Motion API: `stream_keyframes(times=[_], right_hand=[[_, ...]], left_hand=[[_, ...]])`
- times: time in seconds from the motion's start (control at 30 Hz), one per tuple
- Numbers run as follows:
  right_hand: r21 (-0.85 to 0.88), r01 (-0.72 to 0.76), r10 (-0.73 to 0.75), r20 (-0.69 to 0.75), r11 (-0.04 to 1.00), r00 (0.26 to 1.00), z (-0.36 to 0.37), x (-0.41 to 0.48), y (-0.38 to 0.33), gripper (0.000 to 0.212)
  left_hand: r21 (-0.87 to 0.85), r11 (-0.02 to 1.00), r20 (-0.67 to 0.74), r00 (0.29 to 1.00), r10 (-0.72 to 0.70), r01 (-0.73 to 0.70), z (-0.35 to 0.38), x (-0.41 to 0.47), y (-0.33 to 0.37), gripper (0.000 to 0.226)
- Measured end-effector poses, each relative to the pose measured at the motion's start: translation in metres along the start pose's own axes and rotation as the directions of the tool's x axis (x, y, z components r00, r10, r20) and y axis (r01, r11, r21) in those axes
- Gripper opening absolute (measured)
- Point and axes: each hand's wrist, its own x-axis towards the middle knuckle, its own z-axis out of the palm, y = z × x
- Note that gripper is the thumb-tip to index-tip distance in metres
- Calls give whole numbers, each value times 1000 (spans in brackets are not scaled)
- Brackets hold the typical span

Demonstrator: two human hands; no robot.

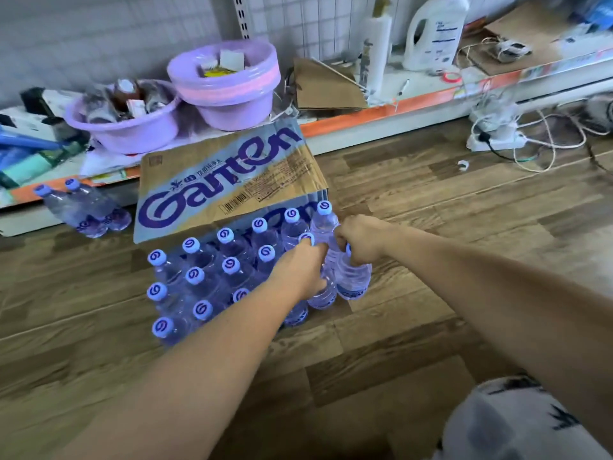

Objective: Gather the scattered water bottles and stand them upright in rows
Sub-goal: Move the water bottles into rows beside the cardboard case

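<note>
Both hands meet at the right edge of the bottle block [212, 277], just right of centre. The left hand [300, 268] is closed around the neck of a bottle [323, 295]; its cap is covered by the fingers, and only the lower body shows beneath the wrist. The right hand [360, 242] is clenched on the top of a second bottle [353, 280], a sliver of blue cap peeping out under the knuckles. Both stand upright on the floor [431, 293], touching each other and the block's right side.

The left forearm cuts across the block's near right corner, so the bottles there are hard to count. The rest stand in rows, caps up, their far row against a tilted carton [229, 180] that hides whatever lies behind it.

At the left edge, two bottles [86, 207] lean together under the shelf [381, 111], well apart from the block. Two purple basins [172, 104] sit on the shelf above, blurred. A patterned knee [517, 423] is cut off at the lower right.
</note>
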Motion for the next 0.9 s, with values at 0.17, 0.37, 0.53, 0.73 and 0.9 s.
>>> stream_keyframes(times=[0.17, 0.37, 0.53, 0.73, 0.9], right_hand=[[7, 10, -10, -48, 1000, 999, 36, 13, 7, 32], [10, 34, -33, -43, 999, 999, 55, 23, 14, 29], [-122, 71, -64, 61, 990, 996, 52, 32, 14, 35], [-244, 86, -80, 35, 966, 996, 16, 30, 1, 28], [-348, 159, -212, -120, 924, 970, -47, 72, -56, 23]], left_hand=[[37, 997, 37, 997, -71, 70, 20, 15, 0, 27], [28, 994, 54, 993, -104, 102, 43, 22, -4, 36], [40, 994, 93, 990, -109, 106, 41, 28, -9, 41], [-36, 996, 116, 990, -80, 85, 36, 32, -4, 46], [-271, 961, -23, 997, -69, 60, -4, 24, -52, 53]])
